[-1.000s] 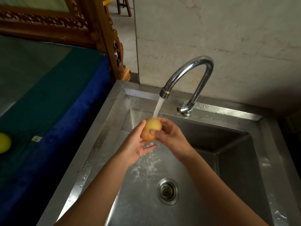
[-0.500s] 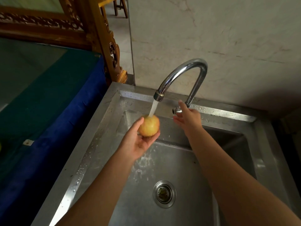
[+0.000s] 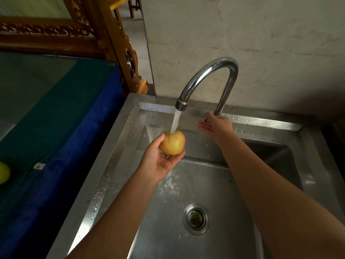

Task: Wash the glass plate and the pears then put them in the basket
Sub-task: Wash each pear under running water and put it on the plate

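Right hand (image 3: 214, 126) has left the fruit and now sits at the curved chrome tap's (image 3: 209, 71) base, fingers loosely spread. The round yellow-red pear (image 3: 172, 143) rests in the cupped left hand (image 3: 160, 161), under the stream, above the steel sink (image 3: 119, 146).

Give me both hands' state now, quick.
Left hand: holding the pear under the water.
Right hand: open, at the tap handle.
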